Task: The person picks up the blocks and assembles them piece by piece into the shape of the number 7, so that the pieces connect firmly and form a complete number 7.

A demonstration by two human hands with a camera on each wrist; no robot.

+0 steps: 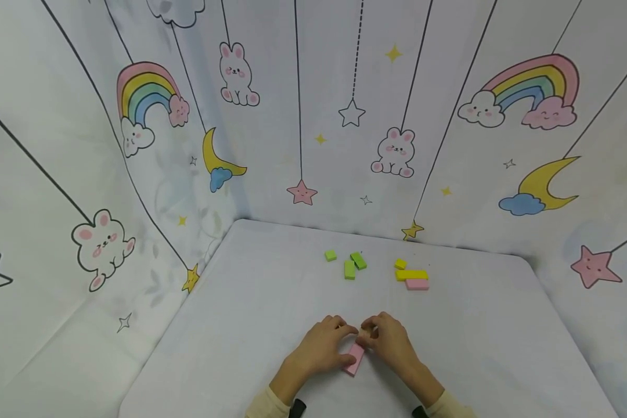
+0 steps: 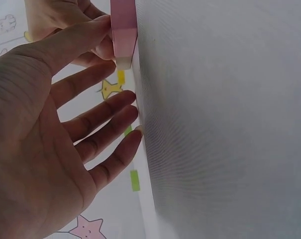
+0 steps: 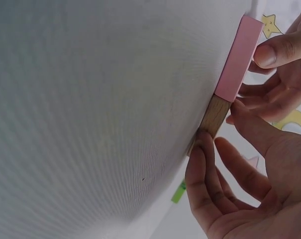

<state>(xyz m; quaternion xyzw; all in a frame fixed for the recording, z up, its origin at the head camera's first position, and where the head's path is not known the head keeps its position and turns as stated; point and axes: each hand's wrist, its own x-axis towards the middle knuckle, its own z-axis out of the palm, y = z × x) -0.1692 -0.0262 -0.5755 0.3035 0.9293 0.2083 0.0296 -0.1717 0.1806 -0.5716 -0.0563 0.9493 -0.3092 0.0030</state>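
A long pink block (image 1: 357, 352) lies on the white-covered table between both hands. End to end with it, at its far end, is a bare wooden block (image 3: 216, 114). My right hand (image 1: 392, 343) pinches the wooden block between thumb and fingertips, seen closely in the right wrist view. The thumb of my left hand (image 1: 321, 345) touches the side of the pink block (image 3: 240, 59). The other left fingers are spread and loosely extended, as the left wrist view shows, with their tips low beside the table surface.
Farther back lie a small green block (image 1: 331, 255) and two longer green blocks (image 1: 349, 269). Right of them are a small yellow block (image 1: 400, 264), a long yellow block (image 1: 411, 275) and another pink block (image 1: 417, 284). A patterned white curtain (image 1: 271, 145) surrounds the table.
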